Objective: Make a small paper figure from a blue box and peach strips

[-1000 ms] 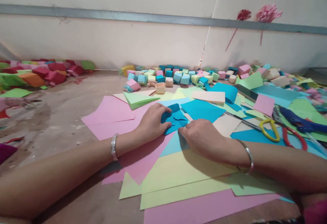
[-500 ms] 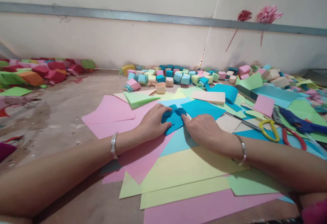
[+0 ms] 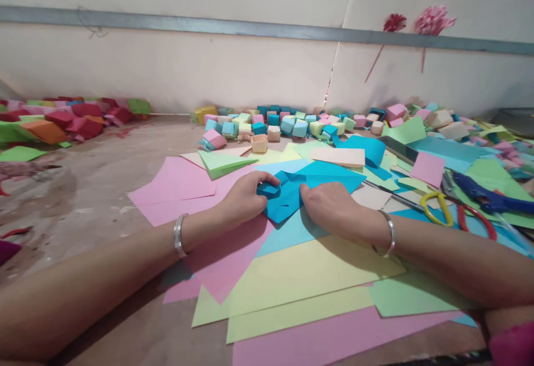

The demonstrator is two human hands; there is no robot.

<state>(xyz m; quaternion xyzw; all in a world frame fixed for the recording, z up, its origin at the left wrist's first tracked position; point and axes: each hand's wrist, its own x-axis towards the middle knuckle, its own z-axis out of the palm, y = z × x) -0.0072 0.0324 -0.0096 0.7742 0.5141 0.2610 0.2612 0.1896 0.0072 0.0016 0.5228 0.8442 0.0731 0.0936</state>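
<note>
A partly folded teal paper piece [image 3: 284,199] lies on top of a spread of coloured sheets. My left hand [image 3: 246,198] grips its left side, fingers curled over a raised fold. My right hand [image 3: 329,206] presses down on its right side with the fingers bent and held together. Each wrist wears a silver bangle. Under the piece lie a pink sheet [image 3: 183,188], a light blue sheet [image 3: 292,231] and a yellow sheet [image 3: 300,271].
Several small folded paper cubes [image 3: 283,124] line the wall. Red and green folded pieces [image 3: 75,118] are heaped at far left. Yellow-handled scissors [image 3: 436,210], red-handled scissors [image 3: 478,224] and a blue glue gun [image 3: 488,196] lie at right among paper scraps.
My right hand slid forward along the teal piece from its near corner to its right side. The left hand kept its hold on the left fold.
</note>
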